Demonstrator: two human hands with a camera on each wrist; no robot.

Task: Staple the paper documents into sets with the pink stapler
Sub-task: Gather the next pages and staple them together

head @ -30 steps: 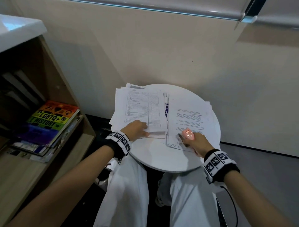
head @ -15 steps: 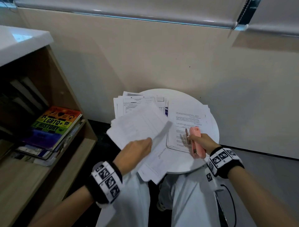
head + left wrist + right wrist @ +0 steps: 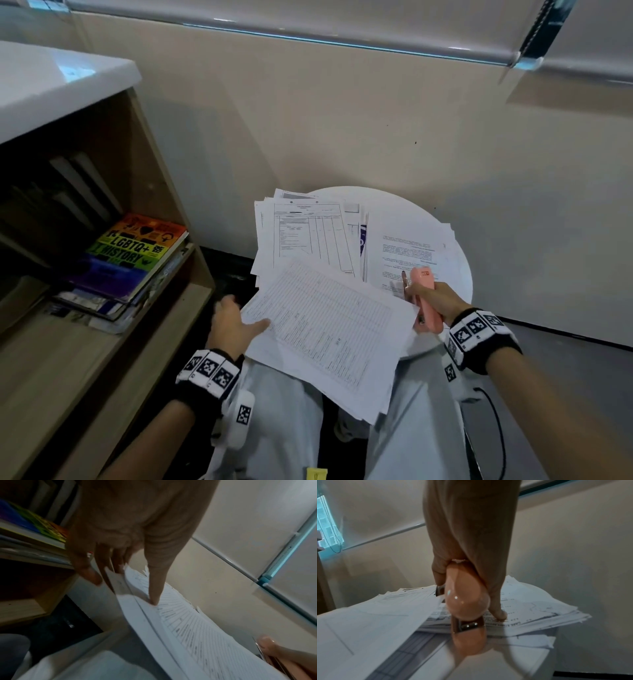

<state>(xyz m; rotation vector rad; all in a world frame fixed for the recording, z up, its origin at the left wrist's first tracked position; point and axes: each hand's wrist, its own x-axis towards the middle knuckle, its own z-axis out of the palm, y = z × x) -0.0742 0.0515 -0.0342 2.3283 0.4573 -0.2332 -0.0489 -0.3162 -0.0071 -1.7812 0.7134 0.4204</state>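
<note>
My left hand (image 3: 251, 325) pinches a set of printed table sheets (image 3: 329, 329) by its left edge, thumb (image 3: 154, 588) on top and fingers underneath, holding it over my lap in front of the round white table (image 3: 460, 284). My right hand (image 3: 430, 296) grips the pink stapler (image 3: 424, 301), nose pointing away from me. The set's right corner (image 3: 419, 608) reaches the stapler's (image 3: 465, 601) left side; whether it sits in the mouth I cannot tell. Two more paper piles lie on the table, left (image 3: 301, 236) and right (image 3: 411, 253).
A wooden bookshelf (image 3: 164, 308) with a rainbow-covered book (image 3: 130, 257) on stacked books stands close on the left, under a white countertop (image 3: 51, 85). The beige wall (image 3: 376, 137) is right behind the table. My white-trousered legs (image 3: 284, 428) are below, with a black cable (image 3: 496, 428) at right.
My left hand lifted the set off the left pile, drew it towards my lap and turned it flat. My right hand raised the stapler off the right pile to the set's corner.
</note>
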